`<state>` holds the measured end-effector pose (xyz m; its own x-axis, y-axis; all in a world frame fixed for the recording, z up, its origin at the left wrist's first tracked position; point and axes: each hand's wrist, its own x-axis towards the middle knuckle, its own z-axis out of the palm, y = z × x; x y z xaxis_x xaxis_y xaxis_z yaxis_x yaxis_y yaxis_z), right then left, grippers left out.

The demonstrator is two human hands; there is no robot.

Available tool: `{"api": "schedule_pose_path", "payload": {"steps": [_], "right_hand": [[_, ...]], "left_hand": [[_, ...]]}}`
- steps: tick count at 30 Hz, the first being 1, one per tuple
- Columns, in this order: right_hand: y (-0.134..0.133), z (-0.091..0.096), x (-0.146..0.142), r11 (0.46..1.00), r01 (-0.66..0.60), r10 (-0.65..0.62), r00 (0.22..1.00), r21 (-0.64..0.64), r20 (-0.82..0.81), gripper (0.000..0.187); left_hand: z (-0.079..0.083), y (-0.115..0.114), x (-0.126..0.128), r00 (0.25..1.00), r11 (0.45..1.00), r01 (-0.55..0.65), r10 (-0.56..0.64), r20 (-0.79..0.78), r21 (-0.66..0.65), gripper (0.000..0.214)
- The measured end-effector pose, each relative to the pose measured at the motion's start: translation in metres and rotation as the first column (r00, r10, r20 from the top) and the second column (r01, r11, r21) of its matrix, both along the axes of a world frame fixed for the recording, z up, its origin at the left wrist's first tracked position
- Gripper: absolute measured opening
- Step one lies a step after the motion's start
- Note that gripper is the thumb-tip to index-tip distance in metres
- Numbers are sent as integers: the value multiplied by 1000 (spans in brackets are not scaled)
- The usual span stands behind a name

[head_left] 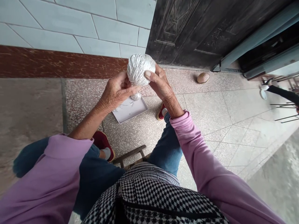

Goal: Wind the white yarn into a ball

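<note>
Now | left hand point(116, 91) and right hand point(158, 82) both grip white thread ball point(140, 69) | no readable writing

Long pink sleeves point(205, 168) cover both arms, above blue trousers point(167, 149) and red shoes point(102, 143) with grey socks; a black-and-white checked apron point(149, 193) lies below the sleeves.

Two hands, the left hand point(116, 91) and right hand point(160, 82), are holding one ball of white thread point(140, 69). One white tray point(130, 110) and one brown oval object point(203, 77) are lying on the floor; two red shoes are showing.
</note>
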<state>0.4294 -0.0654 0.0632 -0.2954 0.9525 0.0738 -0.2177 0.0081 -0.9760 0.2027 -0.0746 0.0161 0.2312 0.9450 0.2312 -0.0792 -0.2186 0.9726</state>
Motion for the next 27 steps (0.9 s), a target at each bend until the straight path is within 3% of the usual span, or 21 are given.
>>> {"api": "schedule_pose_path", "payload": {"steps": [4, 7, 10, 13, 16, 21, 27], "right_hand": [[-1, -5, 0, 997, 65, -63, 997, 48, -49, 69], [-3, 2, -3, 989, 145, -144, 989, 39, -37, 76], [-6, 11, -5, 988, 151, -151, 989, 36, 1, 105], [-7, 15, -4, 990, 138, -133, 980, -28, 151, 139], [-4, 14, -2, 987, 95, -62, 969, -131, 238, 159], [-6, 21, -3, 984, 159, -118, 921, -82, 371, 163], [-18, 31, -2, 993, 112, -121, 901, 45, 417, 156]], "left_hand": [[3, 2, -8, 998, 999, 19, -21, -54, -38, 49], [5, 3, -13, 990, 1000, -20, 20, -141, 5, 31], [3, 5, -15, 982, 998, -34, 41, -183, 46, 40], [1, 5, -14, 988, 999, -35, 31, -153, -23, 31], [1, 3, -13, 993, 996, -32, 22, -113, -84, 28], [4, 2, -11, 998, 981, 25, -34, -45, -194, 37], [2, 6, -12, 998, 974, -32, 19, -58, -226, 34]]}}
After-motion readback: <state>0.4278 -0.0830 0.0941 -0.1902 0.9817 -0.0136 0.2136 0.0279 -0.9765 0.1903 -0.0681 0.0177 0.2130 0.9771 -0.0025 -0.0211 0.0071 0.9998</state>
